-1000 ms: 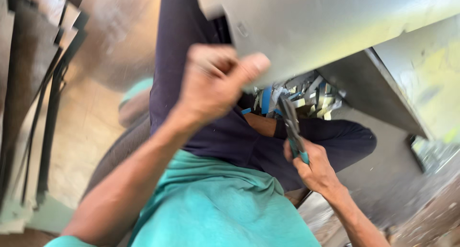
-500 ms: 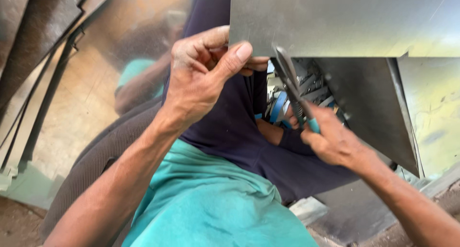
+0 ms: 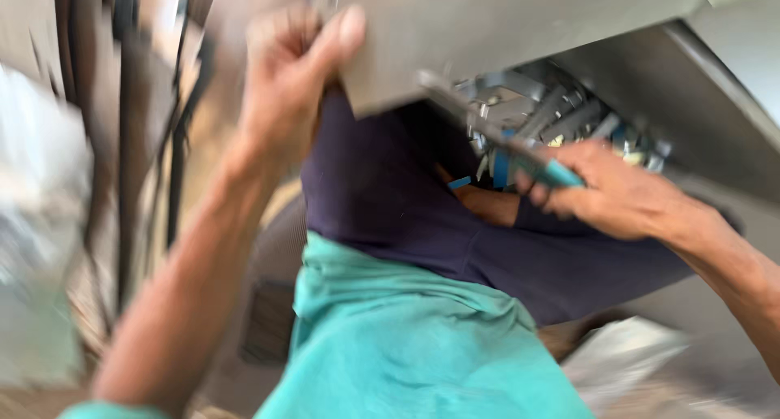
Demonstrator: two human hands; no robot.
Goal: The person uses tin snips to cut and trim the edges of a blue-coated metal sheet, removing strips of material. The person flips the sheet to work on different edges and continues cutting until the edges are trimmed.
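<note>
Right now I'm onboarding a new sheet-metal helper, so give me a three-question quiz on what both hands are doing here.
1. True or false: the left hand grips the edge of the grey metal sheet.
2. What does the right hand hold?
A. a hammer
B. teal-handled snips
C. a brush
3. What colour is the cloth over the lap at the bottom of the view?

Key: 1 true; 2 B; 3 teal green.
</note>
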